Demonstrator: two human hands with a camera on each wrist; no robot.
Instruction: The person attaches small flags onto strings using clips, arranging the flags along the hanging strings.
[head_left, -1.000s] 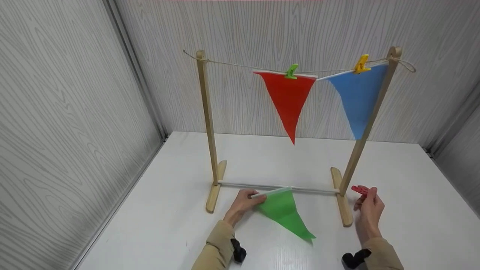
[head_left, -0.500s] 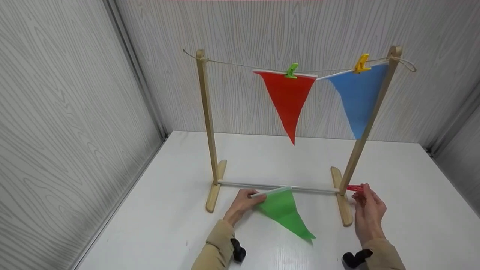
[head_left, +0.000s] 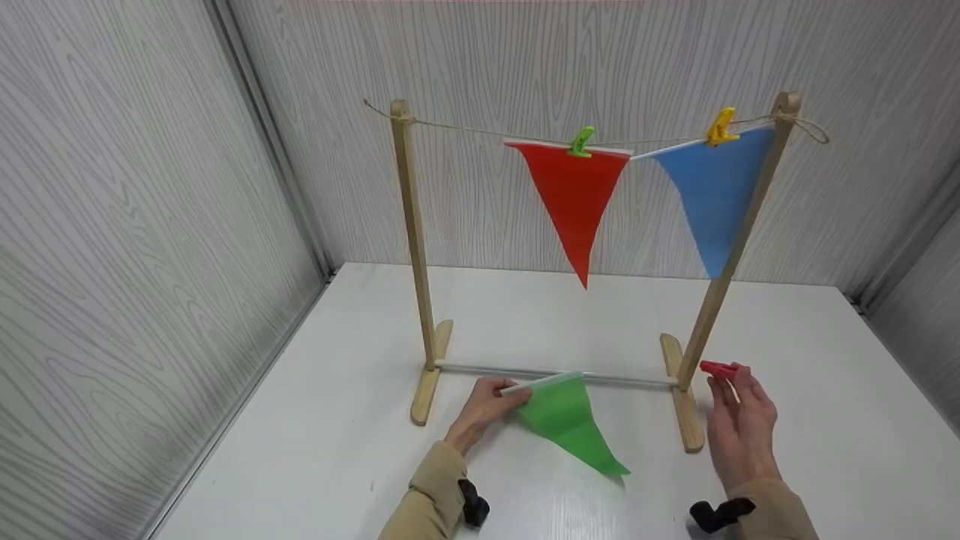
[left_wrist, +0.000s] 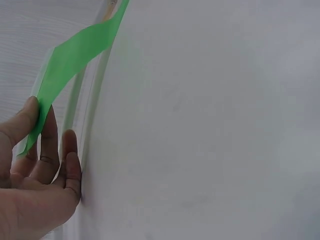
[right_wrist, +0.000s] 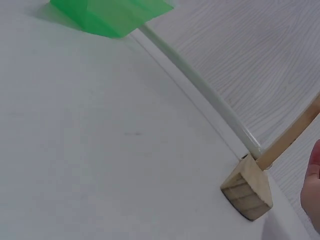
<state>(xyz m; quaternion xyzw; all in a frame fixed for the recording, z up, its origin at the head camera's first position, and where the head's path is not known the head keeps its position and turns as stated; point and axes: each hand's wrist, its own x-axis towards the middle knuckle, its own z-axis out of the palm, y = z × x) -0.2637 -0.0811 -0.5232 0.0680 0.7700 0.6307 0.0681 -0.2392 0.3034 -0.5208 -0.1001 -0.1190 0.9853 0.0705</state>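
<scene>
My left hand (head_left: 484, 409) pinches the white-edged top of a green triangular pennant (head_left: 566, 420) between thumb and fingers, near the stand's bottom rod. The left wrist view shows the thumb pressed on the pennant (left_wrist: 75, 57). Beyond the stand's right foot, my right hand (head_left: 742, 431) holds a small red clip (head_left: 718, 370) at its fingertips. Only an edge of that hand (right_wrist: 312, 192) enters the right wrist view, and the clip is out of sight there. On the string above hang a red pennant (head_left: 576, 199) under a green clip (head_left: 580, 142) and a blue pennant (head_left: 712, 195) under a yellow clip (head_left: 721, 127).
A wooden stand has a left post (head_left: 412, 240), a right post (head_left: 709, 319) and a white bottom rod (head_left: 487, 368). Twine (head_left: 465, 129) sags between the post tops. Its feet (head_left: 688, 420) rest on the white table (head_left: 315, 420). Grey wood-grain panels (head_left: 150, 225) enclose the table.
My right hand has turned the red clip over in its fingers and shifted slightly right, palm showing more. The left hand and the green pennant have stayed nearly still.
</scene>
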